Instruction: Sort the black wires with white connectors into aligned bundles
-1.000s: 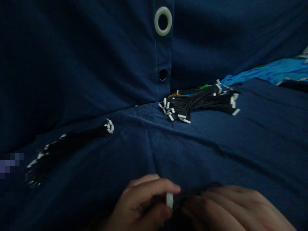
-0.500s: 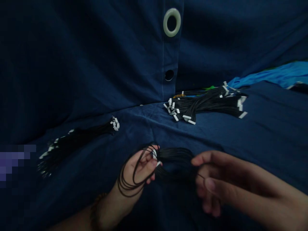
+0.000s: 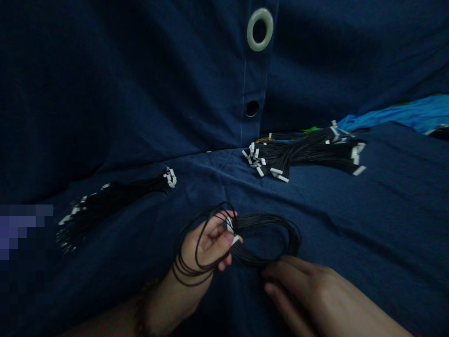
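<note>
**Left hand** (image 3: 206, 244): Held half closed, with the white connectors (image 3: 230, 226) of a black wire bundle (image 3: 268, 241) pinched between thumb and fingers. The ends appear to be gripped this way so that the wires are kept gathered at one point.

**Wire bundle:** Held at the left hand. One side is draped in loops around the back of that hand and over the wrist. The other side is spread into a rounded loop just to the right of the hand, resting on a navy cloth (image 3: 354, 210).

**Right hand** (image 3: 308, 295): Held loosely open below and to the right of the left hand, with the fingers gently bent. Nothing is seen gripped. The fingertips (image 3: 270, 276) are placed just beside the lower edge of the loop; contact cannot be told in the dim light.

**Wrist:** A beaded bracelet (image 3: 142, 306) is worn on the left wrist.

**Beyond the hands:** A larger pile of connector-tipped black wires (image 3: 305, 157) is laid ahead and to the right of the left hand. A second bundle (image 3: 115, 194) is laid ahead and to its left.

**Backdrop:** A pale grommet (image 3: 260, 29) is set in the cloth far ahead of the hands. Bright blue fabric (image 3: 396, 114) is seen past the larger pile.

**Change:** Compared with the earlier frame, the right hand is lowered, its fingers no longer gathering the wires, and the bundle is opened into a wider loop.
</note>
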A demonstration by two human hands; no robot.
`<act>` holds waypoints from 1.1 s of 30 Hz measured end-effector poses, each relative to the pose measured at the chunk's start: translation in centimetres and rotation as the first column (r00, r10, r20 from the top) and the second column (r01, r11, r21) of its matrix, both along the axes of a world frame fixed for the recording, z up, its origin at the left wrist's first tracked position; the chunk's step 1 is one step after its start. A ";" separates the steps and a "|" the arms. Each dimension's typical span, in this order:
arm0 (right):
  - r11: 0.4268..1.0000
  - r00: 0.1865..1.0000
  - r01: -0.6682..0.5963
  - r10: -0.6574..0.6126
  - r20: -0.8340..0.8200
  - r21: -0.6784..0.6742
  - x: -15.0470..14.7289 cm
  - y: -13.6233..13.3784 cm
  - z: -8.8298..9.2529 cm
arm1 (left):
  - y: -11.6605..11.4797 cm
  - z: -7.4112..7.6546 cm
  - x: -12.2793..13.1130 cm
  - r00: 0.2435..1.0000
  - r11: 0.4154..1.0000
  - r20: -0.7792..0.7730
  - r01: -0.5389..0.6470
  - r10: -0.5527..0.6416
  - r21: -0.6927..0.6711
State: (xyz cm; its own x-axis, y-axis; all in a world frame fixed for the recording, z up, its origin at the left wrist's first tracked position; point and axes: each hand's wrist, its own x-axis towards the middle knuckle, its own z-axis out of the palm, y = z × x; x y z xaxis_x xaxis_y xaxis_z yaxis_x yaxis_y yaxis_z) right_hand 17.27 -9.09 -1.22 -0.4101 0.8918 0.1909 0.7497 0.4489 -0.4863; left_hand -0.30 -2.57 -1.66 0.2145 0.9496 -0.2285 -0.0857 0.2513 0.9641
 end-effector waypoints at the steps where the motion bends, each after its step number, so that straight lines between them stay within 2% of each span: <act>1: 0.998 1.000 -0.004 0.002 -0.025 -0.061 -0.2 0.1 0.1 | -0.1 -0.1 0.0 1.000 1.000 -0.010 0.014 -0.014 0.018; 4: 0.976 0.993 -0.029 0.004 -0.116 -0.214 -0.4 0.4 0.4 | -0.4 0.0 0.0 0.999 0.999 -0.032 0.020 -0.019 0.050; 7: 0.952 0.985 -0.030 -0.024 -0.172 -0.304 -0.4 0.5 0.6 | -0.6 0.2 0.2 0.998 0.998 -0.061 0.018 -0.015 0.052; 10: 0.963 0.962 -0.064 -0.010 -0.273 -0.260 -0.1 0.5 1.0 | -0.6 0.5 0.4 0.997 0.998 -0.070 0.031 -0.026 0.062; 14: 0.971 0.912 -0.167 0.086 -0.401 -0.172 -0.2 0.8 1.5 | -0.5 0.5 0.4 0.998 0.997 -0.057 -0.027 0.031 0.066; 19: 0.962 0.902 -0.213 0.127 -0.413 -0.169 -0.5 0.8 1.3 | -0.4 0.2 0.1 0.999 0.998 -0.028 0.025 -0.023 0.063; 22: 0.953 0.933 -0.141 0.037 -0.359 -0.268 0.5 1.0 1.7 | -0.4 -0.1 -0.1 0.998 0.996 -0.053 0.033 -0.029 0.081; 24: 0.923 0.943 -0.110 -0.020 -0.333 -0.368 1.8 1.4 2.4 | -0.4 -0.1 -0.1 0.997 0.995 -0.075 0.037 -0.031 0.089; 25: 0.890 0.937 -0.124 -0.041 -0.347 -0.439 2.5 1.7 2.8 | -0.5 0.0 -0.1 0.996 0.995 -0.085 0.042 -0.034 0.093; 26: 0.826 0.909 -0.196 -0.049 -0.413 -0.528 3.2 1.9 3.1 | -0.7 0.2 0.0 0.995 0.995 -0.095 0.048 -0.039 0.093; 27: 0.739 0.864 -0.289 -0.072 -0.498 -0.608 3.7 2.1 3.3 | -0.9 0.4 0.1 0.994 0.994 -0.102 0.059 -0.049 0.095; 29: 0.511 0.743 -0.505 -0.152 -0.652 -0.695 4.3 2.2 3.2 | -1.3 0.7 0.1 0.992 0.990 -0.095 0.096 -0.086 0.108; 30: 0.418 0.712 -0.562 -0.195 -0.674 -0.714 4.4 2.1 2.8 | -1.6 0.8 0.1 0.991 0.987 -0.076 0.119 -0.111 0.108; 31: 0.351 0.707 -0.592 -0.208 -0.676 -0.726 4.4 1.9 2.0 | -1.8 0.9 0.1 0.989 0.985 -0.051 0.142 -0.137 0.098; 32: 0.314 0.731 -0.582 -0.200 -0.652 -0.750 4.4 1.6 1.1 | -2.0 1.0 0.1 0.987 0.983 -0.023 0.159 -0.158 0.088; 33: 0.332 0.762 -0.571 -0.126 -0.635 -0.751 4.4 1.2 0.0 | -2.1 1.0 0.0 0.985 0.983 0.003 0.170 -0.170 0.075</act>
